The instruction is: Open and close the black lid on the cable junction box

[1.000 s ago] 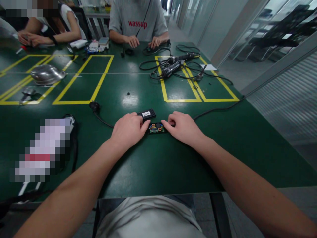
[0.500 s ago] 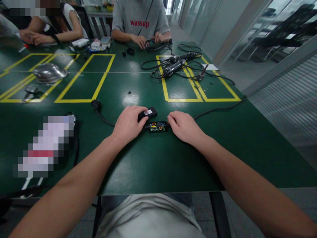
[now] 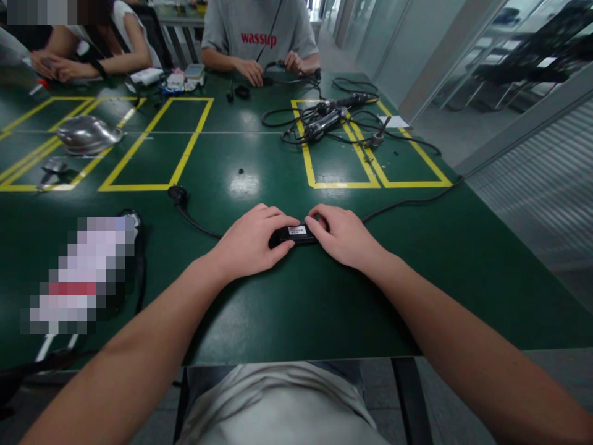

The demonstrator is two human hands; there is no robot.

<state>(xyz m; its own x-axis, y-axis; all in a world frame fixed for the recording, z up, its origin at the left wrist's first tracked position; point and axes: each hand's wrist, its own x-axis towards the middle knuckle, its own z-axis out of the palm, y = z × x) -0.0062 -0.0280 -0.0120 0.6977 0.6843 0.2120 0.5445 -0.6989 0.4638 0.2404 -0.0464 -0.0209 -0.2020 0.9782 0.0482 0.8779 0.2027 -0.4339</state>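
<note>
A black plastic cover (image 3: 302, 237) with a white label lies over the small case on the table in front of me. The circuit board inside is hidden beneath it. My left hand (image 3: 250, 242) grips the left end, thumb on the near side and fingers on the far side. At the right end, my right hand (image 3: 343, 236) is closed on the case with bent fingers. A black cord with a plug (image 3: 177, 195) runs out to the left from under my left hand. Another black cord (image 3: 403, 203) leads away to the right past my right hand.
Tangled cables with dark cylindrical tools (image 3: 327, 123) lie at the far right. A shiny metal shell (image 3: 88, 134) and a small metal part (image 3: 53, 168) sit at the left. Nearer left is a blurred-out item (image 3: 76, 272). Two people sit across the green table (image 3: 296, 309).
My left hand has moved right and brought the cover down over the open case, hiding the circuit board. My right hand's fingers have shifted slightly left onto the right end.
</note>
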